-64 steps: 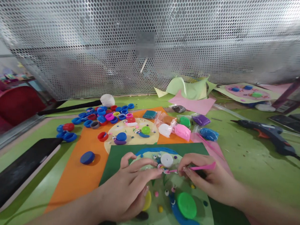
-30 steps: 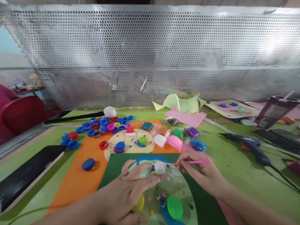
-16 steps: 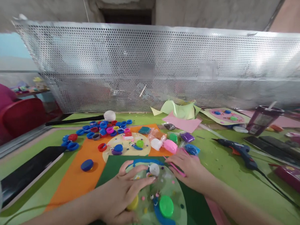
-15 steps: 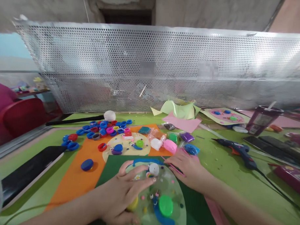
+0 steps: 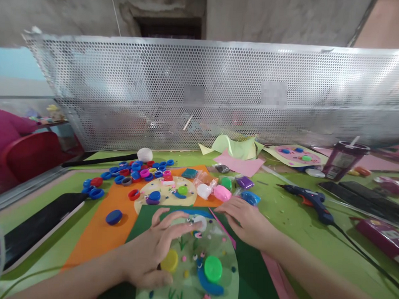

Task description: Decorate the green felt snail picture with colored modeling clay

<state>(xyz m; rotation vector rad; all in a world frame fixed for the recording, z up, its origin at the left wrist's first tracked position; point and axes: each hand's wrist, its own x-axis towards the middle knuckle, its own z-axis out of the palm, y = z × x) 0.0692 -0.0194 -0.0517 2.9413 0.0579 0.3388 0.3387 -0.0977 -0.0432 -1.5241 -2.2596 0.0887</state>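
Observation:
My left hand [image 5: 160, 248] is spread over a pale green oval [image 5: 190, 236] mounted on dark green card [image 5: 257, 273]. Its fingertips lie near a white bottle cap [image 5: 201, 223], and a yellow cap [image 5: 169, 260] sits beside the palm. Lower on the oval, a blue clay snail [image 5: 206, 280] carries a green cap [image 5: 213, 268] as its shell. At the oval's upper right, my right hand [image 5: 244, 221] has its fingers curled on a thin pink paper strip [image 5: 227, 235]; the fingertips are partly hidden.
Loose bottle caps [image 5: 136, 171] and clay packets [image 5: 222, 193] lie behind the card. To the right are a glue gun [image 5: 310, 203] with its cord, a purple cup [image 5: 345, 161] and a dark red case [image 5: 380, 234]. A black device [image 5: 36, 226] rests at left, before a perforated metal panel [image 5: 221, 80].
My left hand has shifted slightly left and lifted, uncovering more of the yellow cap. The pink strip has turned and slants down beside my right hand. The view has tilted up a little.

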